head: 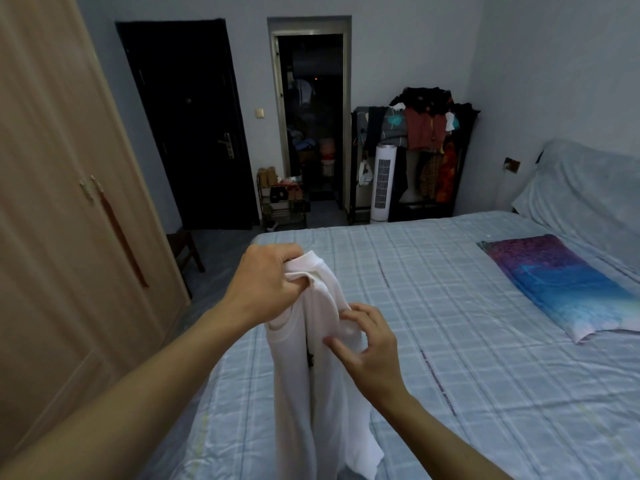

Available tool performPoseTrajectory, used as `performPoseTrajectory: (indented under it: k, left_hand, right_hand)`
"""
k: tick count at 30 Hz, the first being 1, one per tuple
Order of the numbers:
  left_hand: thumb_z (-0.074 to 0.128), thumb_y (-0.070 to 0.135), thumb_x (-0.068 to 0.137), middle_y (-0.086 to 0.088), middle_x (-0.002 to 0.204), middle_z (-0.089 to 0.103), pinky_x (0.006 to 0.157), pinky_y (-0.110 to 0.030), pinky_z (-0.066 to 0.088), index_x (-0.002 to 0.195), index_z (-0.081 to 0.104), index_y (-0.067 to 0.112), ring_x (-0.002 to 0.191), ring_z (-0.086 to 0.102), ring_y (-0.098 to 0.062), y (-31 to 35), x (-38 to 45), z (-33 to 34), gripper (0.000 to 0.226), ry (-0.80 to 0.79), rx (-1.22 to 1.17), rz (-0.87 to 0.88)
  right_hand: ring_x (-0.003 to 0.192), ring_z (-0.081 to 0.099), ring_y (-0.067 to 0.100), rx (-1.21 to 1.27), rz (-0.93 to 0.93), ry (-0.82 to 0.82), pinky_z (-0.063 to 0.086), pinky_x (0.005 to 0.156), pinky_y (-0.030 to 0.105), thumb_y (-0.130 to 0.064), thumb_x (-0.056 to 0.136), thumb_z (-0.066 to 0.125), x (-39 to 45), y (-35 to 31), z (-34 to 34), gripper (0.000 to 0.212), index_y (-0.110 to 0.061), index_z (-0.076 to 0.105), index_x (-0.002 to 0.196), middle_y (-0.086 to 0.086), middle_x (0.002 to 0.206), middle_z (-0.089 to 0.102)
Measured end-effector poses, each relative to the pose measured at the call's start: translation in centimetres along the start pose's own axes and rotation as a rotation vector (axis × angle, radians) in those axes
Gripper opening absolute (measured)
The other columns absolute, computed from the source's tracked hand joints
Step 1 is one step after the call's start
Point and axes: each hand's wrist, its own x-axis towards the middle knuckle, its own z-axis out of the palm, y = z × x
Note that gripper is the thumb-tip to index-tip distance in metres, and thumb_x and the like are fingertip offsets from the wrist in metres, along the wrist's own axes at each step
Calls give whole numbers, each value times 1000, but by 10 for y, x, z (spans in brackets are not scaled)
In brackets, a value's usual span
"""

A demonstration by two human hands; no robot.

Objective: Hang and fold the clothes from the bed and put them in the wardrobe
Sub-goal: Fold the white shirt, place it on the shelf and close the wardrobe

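Shirt (322, 368) hangs over near edge of bed (450, 306), long axis near-vertical, collar end up, hem out of frame at bottom. L hand (268, 282) carries it: fingers curled tight round bunched top edge, thumb side toward camera. R hand (369, 344) sits lower and to the right, just beside the upper body of the shirt; fingers half-spread, thumb and forefinger tips on the fabric, looks like a light pinch but grip not certain. So the shirt lies left of R hand and below L; R is nearer the free side. Shirt: plain white, thin, folded lengthwise on itself, small dark mark mid-fold. Wardrobe (69, 202) at left, doors closed.
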Motion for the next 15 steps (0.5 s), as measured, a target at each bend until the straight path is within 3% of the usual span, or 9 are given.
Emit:
performPoseTrajectory:
  k: [5, 10, 15]
  left_hand:
    - [70, 15, 73, 7, 55, 55, 49, -23, 37, 60, 55, 23, 55, 55, -11, -1, -1, 1, 21, 18, 39, 0]
    - [73, 16, 74, 8, 55, 55, 50, -20, 36, 59, 53, 27, 55, 55, -9, -1, -1, -2, 27, 39, 63, -7]
    - [73, 18, 77, 6, 63, 62, 57, -36, 48, 69, 60, 21, 62, 60, -12, -12, -3, -7, 15, -20, 114, 19]
  right_hand:
    - [103, 57, -1, -3, 22, -8, 41, 87, 8, -41, 72, 80, -3, -1, 6, 26, -23, 70, 88, -12, 109, 58]
    - [95, 57, -2, -11, 49, -43, 41, 80, 6, -27, 75, 80, -9, 4, 11, 14, -26, 67, 79, -13, 101, 57]
    - [80, 55, 1, -73, 29, -45, 41, 71, 11, -18, 86, 66, -6, 13, 3, 8, -22, 60, 82, -10, 84, 56]
